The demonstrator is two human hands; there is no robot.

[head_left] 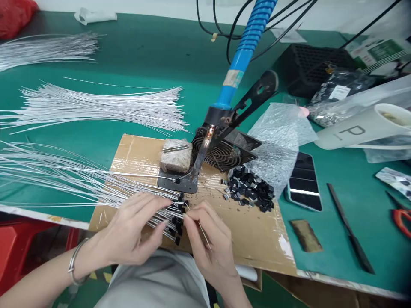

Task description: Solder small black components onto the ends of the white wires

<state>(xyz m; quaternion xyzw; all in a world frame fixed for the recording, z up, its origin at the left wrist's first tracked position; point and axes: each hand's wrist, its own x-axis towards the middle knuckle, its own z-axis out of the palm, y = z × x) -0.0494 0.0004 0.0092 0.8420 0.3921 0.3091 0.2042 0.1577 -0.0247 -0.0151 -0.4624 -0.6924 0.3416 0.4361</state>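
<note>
My left hand (141,229) lies over a bundle of thin silvery wires (118,188), thumb and forefinger apart. Small black pieces (177,237) cap the right-hand ends of these wires. Close by on the right, my right hand (210,237) is closed in a pinch on a thin solder wire (204,233), which runs past the fingertips. Just beyond both hands, a blue-handled soldering iron (205,147) is fixed with its tip pointing down. Beneath that tip is a dark metal plate (183,185), beside a greyish block (176,160) bearing short metal rods.
A cardboard sheet (253,244) covers the work area. Black chips (248,188) lie heaped by bubble wrap (276,141). A round fan grille (221,154) stands behind the iron. Rightward are a phone (304,182), a file (349,231) and red-handled scissors (401,218). More wires (102,107) lie back left.
</note>
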